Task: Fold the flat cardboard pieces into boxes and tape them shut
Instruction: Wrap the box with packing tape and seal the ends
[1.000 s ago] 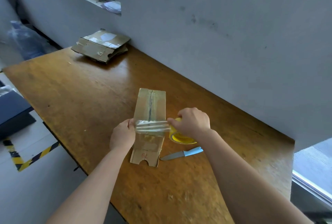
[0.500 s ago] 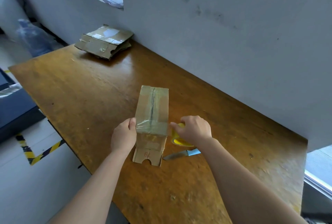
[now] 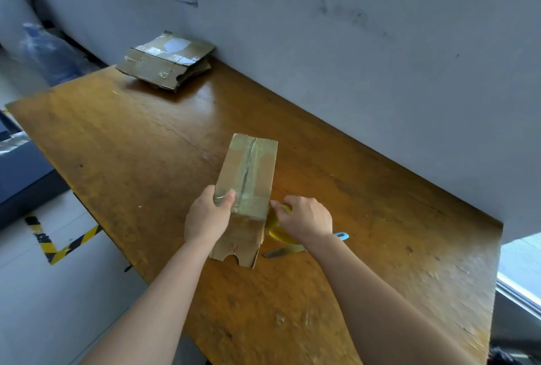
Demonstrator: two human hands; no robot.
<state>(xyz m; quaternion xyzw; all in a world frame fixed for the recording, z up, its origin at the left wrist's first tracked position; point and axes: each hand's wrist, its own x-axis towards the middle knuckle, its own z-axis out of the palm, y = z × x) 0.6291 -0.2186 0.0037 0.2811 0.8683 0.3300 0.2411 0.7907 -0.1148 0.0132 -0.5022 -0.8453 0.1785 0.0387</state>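
Near the front edge of the wooden table (image 3: 117,145) lies the cardboard box (image 3: 248,177). The left hand (image 3: 207,218) grips its side, thumb pinning the clear tape (image 3: 251,206) down. The right hand (image 3: 307,221) clutches the yellow tape roll (image 3: 278,235) just beside it, probably to hold the strip taut, with a blue-handled knife (image 3: 275,252) close by for cutting.

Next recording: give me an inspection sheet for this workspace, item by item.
Surface: worn brown wooden table.
Job's things: box, clear tape along its seam; yellow tape roll beside it; flat cardboard stack at the far end.
Clutter: blue-handled knife lying by the right forearm.
Grips: left hand holds the box, thumb on top; right hand grips the tape roll.
Cables: nothing seen.
Surroundings: grey wall; hazard-striped floor marking at left.
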